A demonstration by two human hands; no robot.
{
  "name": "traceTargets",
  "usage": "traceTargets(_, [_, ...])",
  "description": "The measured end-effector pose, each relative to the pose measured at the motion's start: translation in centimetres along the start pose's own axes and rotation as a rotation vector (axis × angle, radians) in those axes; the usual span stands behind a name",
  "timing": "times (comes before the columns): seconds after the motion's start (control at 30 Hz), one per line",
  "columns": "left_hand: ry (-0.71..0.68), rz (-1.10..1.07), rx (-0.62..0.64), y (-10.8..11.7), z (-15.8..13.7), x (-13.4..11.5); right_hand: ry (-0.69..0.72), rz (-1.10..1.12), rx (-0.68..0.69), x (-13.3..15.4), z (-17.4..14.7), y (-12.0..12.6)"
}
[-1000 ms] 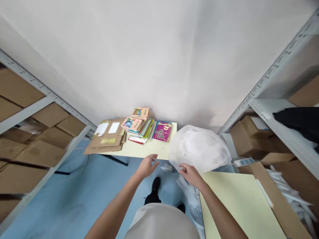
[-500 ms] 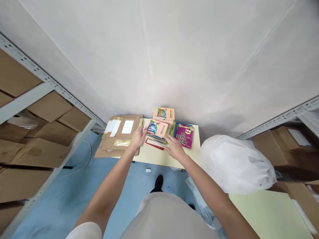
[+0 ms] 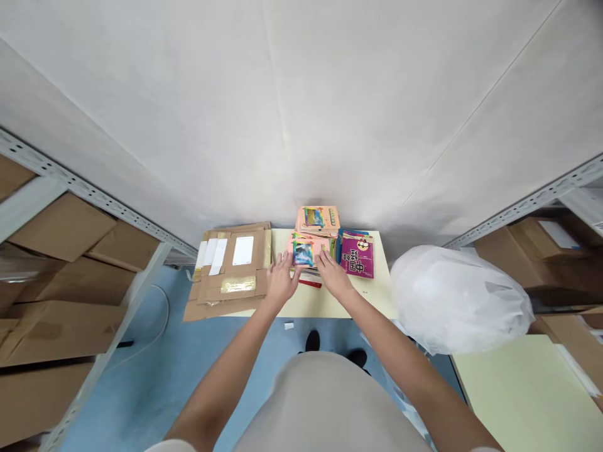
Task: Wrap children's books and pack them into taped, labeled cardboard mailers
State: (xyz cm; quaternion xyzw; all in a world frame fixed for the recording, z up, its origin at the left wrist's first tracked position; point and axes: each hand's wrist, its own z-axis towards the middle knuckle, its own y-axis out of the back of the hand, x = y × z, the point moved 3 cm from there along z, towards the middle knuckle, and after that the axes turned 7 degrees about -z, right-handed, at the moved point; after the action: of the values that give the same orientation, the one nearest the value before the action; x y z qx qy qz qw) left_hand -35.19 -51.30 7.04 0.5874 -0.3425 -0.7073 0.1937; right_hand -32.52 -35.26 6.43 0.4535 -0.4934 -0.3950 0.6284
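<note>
A pink picture book [image 3: 305, 252] with a blue picture on its cover lies on top of a low stack of books on the pale table [image 3: 325, 306]. At its left edge is my left hand [image 3: 281, 277], fingers stretched and thumb spread near the front edge. My right hand [image 3: 333, 274] rests its extended fingers over the book's right end. Behind stands another pile topped by a similar pink book [image 3: 319, 218]. A purple book [image 3: 357, 254] lies right of my right hand. Part of a red book [image 3: 311, 284] sticks out below the stack.
Flattened cardboard [image 3: 228, 267] with labels and tape lies on the table's left. A large white plastic bag [image 3: 459, 298] bulges at the right. Shelves of cartons [image 3: 70, 276] flank the left side, and more boxes [image 3: 518, 270] the right. The wall [image 3: 301, 113] rises behind.
Both hands have brought the pink book to sit straighter on the stack; it was tilted before. My left hand has moved nearer my right. The camera view has shifted slightly.
</note>
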Motion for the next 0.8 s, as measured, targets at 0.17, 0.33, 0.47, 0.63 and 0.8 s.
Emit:
traceTargets(0.17, [0.124,-0.36,-0.009,0.0,-2.3,0.0,0.015,-0.043,-0.011,-0.2,-0.4,0.2])
traceTargets(0.33, [0.415,-0.95,-0.028,-0.4,-3.3,0.8,-0.008,-0.03,-0.042,-0.3,-0.4,0.6])
traceTargets(0.47, [0.629,-1.097,-0.033,0.0,-2.5,1.9,-0.02,0.037,-0.02,-0.6,-0.4,0.7])
traceTargets(0.63, [0.617,-1.076,0.106,0.2,-0.7,2.3,0.022,0.251,-0.068,-1.6,-0.7,1.0])
traceTargets(0.8, [0.616,-1.083,0.204,-0.6,-1.4,1.8,-0.043,0.377,-0.175,-2.2,-1.6,1.4])
